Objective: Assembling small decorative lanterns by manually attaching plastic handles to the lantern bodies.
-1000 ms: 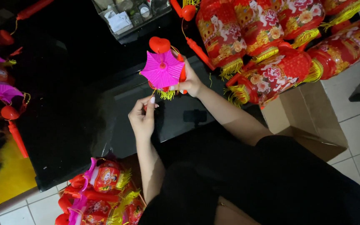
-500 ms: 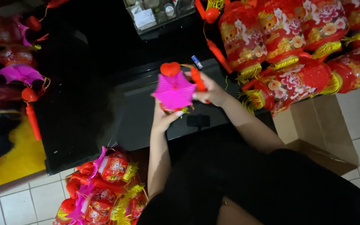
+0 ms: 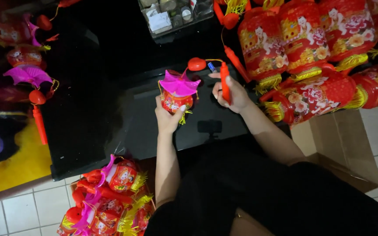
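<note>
Lantern [image 3: 178, 95], small and red with a pink top, now hangs lower over the black tabletop [image 3: 88, 122]; left hand [image 3: 168, 117] has closed around its body, while right hand [image 3: 230, 92], shifted aside, grips the red handle stick [image 3: 225, 87]

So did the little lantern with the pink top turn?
Yes. The little lantern showed its pink top to the camera; now it stands upright over the black table, held by the left hand.

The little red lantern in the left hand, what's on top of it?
A bright pink pointed paper roof sits on top of the small red paper lantern that the left hand holds from below. The roof covers the lantern's top opening, so the inside cannot be seen.
</note>
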